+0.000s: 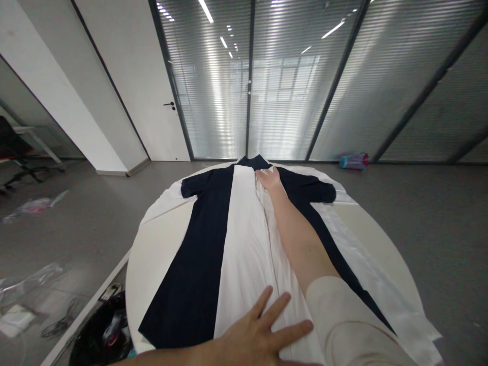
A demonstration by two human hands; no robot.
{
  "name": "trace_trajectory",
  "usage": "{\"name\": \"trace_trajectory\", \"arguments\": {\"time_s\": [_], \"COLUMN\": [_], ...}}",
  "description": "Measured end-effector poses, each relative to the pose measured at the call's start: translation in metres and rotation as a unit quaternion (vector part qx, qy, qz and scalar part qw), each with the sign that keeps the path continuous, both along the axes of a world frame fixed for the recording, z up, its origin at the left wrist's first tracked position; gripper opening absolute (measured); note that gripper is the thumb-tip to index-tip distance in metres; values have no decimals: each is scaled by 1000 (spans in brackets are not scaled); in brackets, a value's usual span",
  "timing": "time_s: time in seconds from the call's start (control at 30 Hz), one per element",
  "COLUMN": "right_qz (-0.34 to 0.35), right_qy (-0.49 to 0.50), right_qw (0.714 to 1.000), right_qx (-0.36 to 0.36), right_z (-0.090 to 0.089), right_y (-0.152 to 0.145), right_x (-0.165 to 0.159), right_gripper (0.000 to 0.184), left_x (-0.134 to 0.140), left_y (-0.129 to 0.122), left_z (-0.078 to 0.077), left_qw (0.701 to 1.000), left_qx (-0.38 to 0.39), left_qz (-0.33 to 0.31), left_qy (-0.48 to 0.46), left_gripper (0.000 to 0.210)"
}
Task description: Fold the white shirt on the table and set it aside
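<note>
A navy and white short-sleeved shirt dress (244, 244) lies spread out, front side up, its dark collar at the far end. My left hand (263, 330) rests on its white lower front with the fingers spread apart. Stretched far forward, my right hand (269, 179) lies on the white panel just below the collar, fingers extended; nothing shows in its grasp. Under the dress, white cloth (366, 254) sticks out along the right side and beyond both short sleeves. My right forearm covers part of the dress's right half.
Beneath the clothes stands a round cream table (158, 254). A black-lined bin (91, 335) is at its lower left. Clear plastic wrapping (30, 282) and a cable lie on the floor. A blue and red item (354, 161) lies by the glass wall.
</note>
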State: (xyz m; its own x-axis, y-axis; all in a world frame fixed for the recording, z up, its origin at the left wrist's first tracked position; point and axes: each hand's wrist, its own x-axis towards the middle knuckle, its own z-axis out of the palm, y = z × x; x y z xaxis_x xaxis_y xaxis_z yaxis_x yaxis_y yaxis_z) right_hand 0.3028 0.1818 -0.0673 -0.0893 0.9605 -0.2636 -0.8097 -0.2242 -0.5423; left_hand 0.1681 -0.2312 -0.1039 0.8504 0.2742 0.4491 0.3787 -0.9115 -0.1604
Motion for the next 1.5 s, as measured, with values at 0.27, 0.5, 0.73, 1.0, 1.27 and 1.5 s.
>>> {"name": "trace_trajectory", "arguments": {"time_s": [0.27, 0.5, 0.73, 1.0, 1.27, 1.5], "right_qz": [-16, 134, 170, 206, 200, 189], "right_qy": [-253, -437, -685, -706, -703, -686], "right_qw": [965, 886, 563, 425, 476, 514], "right_qx": [61, 80, 429, 527, 489, 479], "right_z": [33, 52, 35, 26, 6, 10], "right_y": [-5, -68, -226, -337, -345, -346], "right_x": [8, 44, 88, 97, 101, 105], "right_gripper": [28, 22, 21, 41, 36, 25], "left_x": [-12, -37, -14, 11, 14, 18], "left_y": [18, 166, 300, 362, 364, 360], "left_z": [53, 61, 47, 21, 25, 22], "left_qw": [868, 774, 915, 949, 938, 942], "left_qx": [-482, -538, -302, -225, -238, -204], "left_qz": [-68, 135, 166, 214, 253, 267], "left_qy": [-92, -305, -211, -50, 19, 7], "left_gripper": [37, 31, 26, 47, 52, 49]}}
